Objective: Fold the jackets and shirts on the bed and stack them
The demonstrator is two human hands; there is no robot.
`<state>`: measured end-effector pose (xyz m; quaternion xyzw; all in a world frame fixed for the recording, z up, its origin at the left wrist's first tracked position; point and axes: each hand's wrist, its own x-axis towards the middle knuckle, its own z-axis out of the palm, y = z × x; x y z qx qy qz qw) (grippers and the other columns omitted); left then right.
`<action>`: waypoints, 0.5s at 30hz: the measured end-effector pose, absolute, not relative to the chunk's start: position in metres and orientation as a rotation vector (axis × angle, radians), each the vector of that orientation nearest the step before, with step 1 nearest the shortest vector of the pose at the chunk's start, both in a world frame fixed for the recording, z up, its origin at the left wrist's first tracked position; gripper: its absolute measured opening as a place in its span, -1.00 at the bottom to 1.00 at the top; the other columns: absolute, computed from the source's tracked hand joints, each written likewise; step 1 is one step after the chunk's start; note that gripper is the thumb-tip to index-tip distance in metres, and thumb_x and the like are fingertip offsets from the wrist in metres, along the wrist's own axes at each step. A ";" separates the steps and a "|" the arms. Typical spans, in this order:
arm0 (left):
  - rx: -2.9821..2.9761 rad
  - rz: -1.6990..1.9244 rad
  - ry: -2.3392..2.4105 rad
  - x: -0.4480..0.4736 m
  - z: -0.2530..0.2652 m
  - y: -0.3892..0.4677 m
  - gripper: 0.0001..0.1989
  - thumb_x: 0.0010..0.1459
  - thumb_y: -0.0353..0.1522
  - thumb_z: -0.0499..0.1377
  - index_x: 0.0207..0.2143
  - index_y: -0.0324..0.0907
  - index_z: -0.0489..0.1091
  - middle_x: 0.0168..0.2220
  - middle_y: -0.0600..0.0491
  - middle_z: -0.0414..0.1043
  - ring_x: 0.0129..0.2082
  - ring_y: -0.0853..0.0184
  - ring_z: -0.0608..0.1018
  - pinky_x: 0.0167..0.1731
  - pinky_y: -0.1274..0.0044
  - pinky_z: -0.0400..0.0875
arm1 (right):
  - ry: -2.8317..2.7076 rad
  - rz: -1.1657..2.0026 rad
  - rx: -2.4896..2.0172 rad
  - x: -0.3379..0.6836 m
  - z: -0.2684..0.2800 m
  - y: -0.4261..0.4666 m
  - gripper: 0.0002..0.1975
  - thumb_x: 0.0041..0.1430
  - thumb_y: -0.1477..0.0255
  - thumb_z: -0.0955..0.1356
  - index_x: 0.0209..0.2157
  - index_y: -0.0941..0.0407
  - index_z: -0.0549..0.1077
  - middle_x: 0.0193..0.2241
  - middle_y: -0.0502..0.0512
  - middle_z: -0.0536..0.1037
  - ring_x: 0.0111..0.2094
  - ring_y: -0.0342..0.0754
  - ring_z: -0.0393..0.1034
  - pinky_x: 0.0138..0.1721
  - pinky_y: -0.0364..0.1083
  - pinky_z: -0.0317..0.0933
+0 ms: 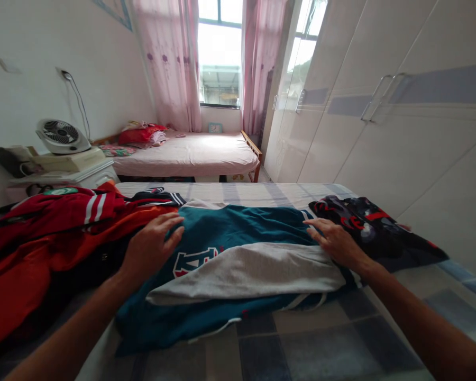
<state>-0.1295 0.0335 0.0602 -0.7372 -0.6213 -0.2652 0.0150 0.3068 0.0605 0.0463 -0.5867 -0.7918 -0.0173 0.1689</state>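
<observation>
A teal sweatshirt [246, 222] with a letter print lies spread on the bed in front of me. One grey sleeve [254, 267] is laid across its body. My left hand [153, 243] is at the sweatshirt's left side, fingers apart and holding nothing. Over the right side, by the striped trim and the sleeve's end, my right hand [335, 241] is held with fingers spread. Whether either hand touches the fabric I cannot tell. A white drawstring [218, 330] trails along the near edge.
Red and orange clothes [79, 227] are heaped at the left. A dark patterned garment [373, 227] lies folded at the right on the checked bedsheet [301, 344]. Beyond are a small fan [61, 135], a second bed [198, 153] and, along the right, a white wardrobe [325, 137].
</observation>
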 end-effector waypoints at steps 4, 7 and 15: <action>-2.376 -1.079 -2.348 -0.140 0.069 0.107 -0.65 0.00 -0.13 0.13 -0.33 -0.21 0.48 -0.21 -0.08 0.51 -0.04 0.07 0.44 -0.02 0.39 0.24 | -2.285 -0.123 -1.717 0.316 0.045 0.128 -0.61 0.20 0.41 0.15 0.01 0.14 0.40 0.01 0.19 0.45 0.05 0.03 0.30 0.05 0.01 0.17; -2.440 -1.148 -2.633 -0.143 0.060 0.144 -0.62 -0.14 -0.05 0.21 -0.56 -0.21 0.45 -0.52 -0.01 0.48 -0.35 0.13 0.52 -0.33 0.48 0.35 | -2.344 -0.094 -1.789 0.322 0.036 0.167 -0.56 0.11 0.52 0.18 0.03 0.15 0.38 0.04 0.19 0.42 0.09 0.01 0.26 0.07 0.01 0.14; -2.352 -1.418 -2.981 -0.143 0.039 0.179 -0.62 -0.37 -0.14 0.36 -0.64 -0.27 0.38 -0.72 0.08 0.35 -0.67 0.36 0.39 -0.68 0.58 0.23 | -2.451 0.316 -1.735 0.324 0.035 0.194 -0.59 -0.15 0.56 0.24 -0.21 0.13 0.51 -0.18 0.08 0.56 -0.14 -0.03 0.41 -0.08 -0.12 0.23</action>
